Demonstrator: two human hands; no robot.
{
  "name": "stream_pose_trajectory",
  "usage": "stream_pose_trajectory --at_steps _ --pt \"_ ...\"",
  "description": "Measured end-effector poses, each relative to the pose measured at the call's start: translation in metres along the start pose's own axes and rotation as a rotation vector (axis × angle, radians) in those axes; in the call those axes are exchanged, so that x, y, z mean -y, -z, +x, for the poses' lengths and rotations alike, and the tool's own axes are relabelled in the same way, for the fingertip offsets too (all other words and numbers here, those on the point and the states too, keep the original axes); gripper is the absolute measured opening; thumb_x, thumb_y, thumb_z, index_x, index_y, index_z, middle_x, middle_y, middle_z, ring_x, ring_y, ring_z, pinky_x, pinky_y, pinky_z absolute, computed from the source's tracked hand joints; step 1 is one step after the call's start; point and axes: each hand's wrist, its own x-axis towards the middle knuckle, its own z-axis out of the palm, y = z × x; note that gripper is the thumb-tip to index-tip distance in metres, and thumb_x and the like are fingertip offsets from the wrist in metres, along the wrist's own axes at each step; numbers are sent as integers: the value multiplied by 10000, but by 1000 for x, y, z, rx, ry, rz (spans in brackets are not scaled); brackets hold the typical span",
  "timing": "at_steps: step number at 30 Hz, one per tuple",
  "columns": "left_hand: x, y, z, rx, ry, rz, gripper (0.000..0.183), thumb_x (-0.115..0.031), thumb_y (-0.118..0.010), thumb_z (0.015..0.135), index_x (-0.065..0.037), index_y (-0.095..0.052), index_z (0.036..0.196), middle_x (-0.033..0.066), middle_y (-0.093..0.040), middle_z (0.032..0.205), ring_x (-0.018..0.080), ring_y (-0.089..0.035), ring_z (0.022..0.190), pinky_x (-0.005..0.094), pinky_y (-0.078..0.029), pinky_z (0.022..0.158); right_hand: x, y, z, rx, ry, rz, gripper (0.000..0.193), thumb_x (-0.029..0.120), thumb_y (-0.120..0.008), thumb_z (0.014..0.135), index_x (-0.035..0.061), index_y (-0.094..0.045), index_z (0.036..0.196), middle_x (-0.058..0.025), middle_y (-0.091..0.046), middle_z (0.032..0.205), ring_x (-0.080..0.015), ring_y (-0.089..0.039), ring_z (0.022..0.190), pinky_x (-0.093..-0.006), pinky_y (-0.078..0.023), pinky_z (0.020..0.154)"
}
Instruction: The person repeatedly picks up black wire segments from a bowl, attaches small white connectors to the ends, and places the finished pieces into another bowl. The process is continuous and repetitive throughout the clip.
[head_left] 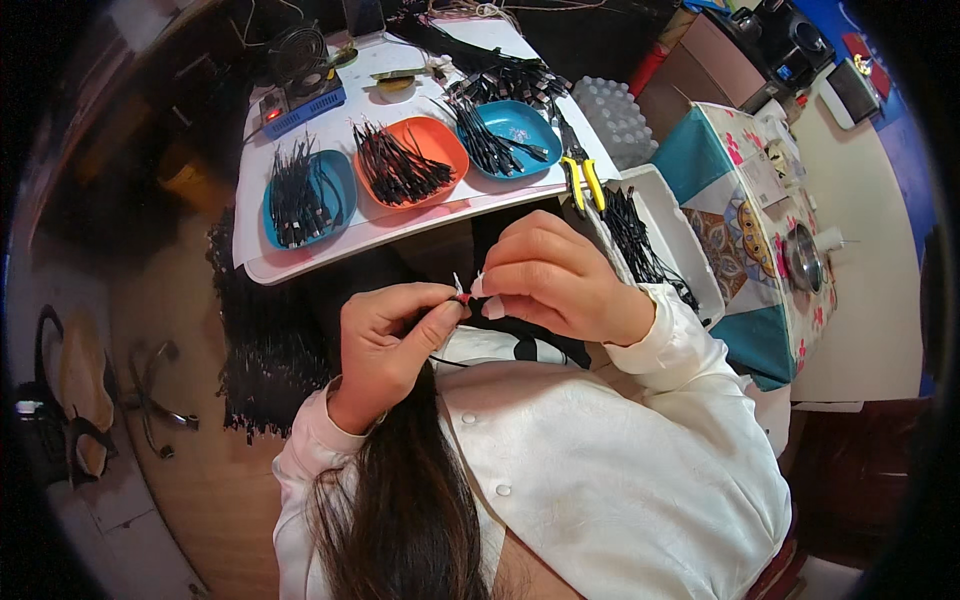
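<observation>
My left hand [395, 335] is closed, thumb against forefinger, on a thin black cable [447, 361]. Its stripped end, with a red bit and pale wire tips, sticks up past the fingertips. Close beside it my right hand [560, 275] pinches at the same wire end, with white coverings on some fingertips. What exactly lies between those fingers is too small to make out. Both hands are in front of my chest, just short of the white table [400, 222]. On it stand a blue bowl [345, 172], an orange bowl [447, 143] and another blue bowl [543, 128], each holding short black cables.
Yellow-handled pliers [594, 184] lie at the table's right corner. A white box [697, 255] with black cables stands at my right. A blue device [310, 112] with a red light sits at the back left. Many cables [265, 345] hang at left.
</observation>
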Motion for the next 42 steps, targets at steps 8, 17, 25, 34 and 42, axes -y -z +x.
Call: stream_pose_trajectory --at_steps 8,17,25,34,42 --pt "0 -6 3 -34 -420 426 93 28 -683 823 42 -675 914 108 -606 690 150 -547 553 255 -414 530 3 -12 0 43 -165 133 246 48 -720 755 35 -561 943 -84 -559 896 -256 -564 809 -337 -477 717" --pt "4 8 2 155 -170 68 129 -80 -696 844 45 -676 865 105 -669 751 135 -587 624 244 -442 578 2 -3 3 87 -136 342 215 61 -720 823 18 -613 1005 -104 -617 1008 -238 -595 858 -328 -476 695" --pt "15 0 -7 97 -3 -256 142 -58 -678 894 54 -655 979 52 -659 833 71 -526 670 212 -416 591 6 -8 -1 51 -44 161 219 -10 -710 754 31 -581 926 -96 -583 891 -273 -590 802 -359 -490 691" --pt "26 -5 -12 69 41 -605 155 -62 -686 879 56 -641 970 79 -641 822 81 -487 620 205 -360 536 0 1 -17 -117 -82 -92 332 48 -754 740 53 -642 1052 -81 -638 998 -257 -618 883 -358 -500 776" --pt "28 -6 -6 117 117 -801 156 -52 -665 891 54 -632 1000 92 -629 827 97 -451 592 222 -368 531 -2 -11 -4 -186 245 -176 260 104 -735 695 31 -695 941 -73 -652 981 -219 -598 830 -314 -461 655"
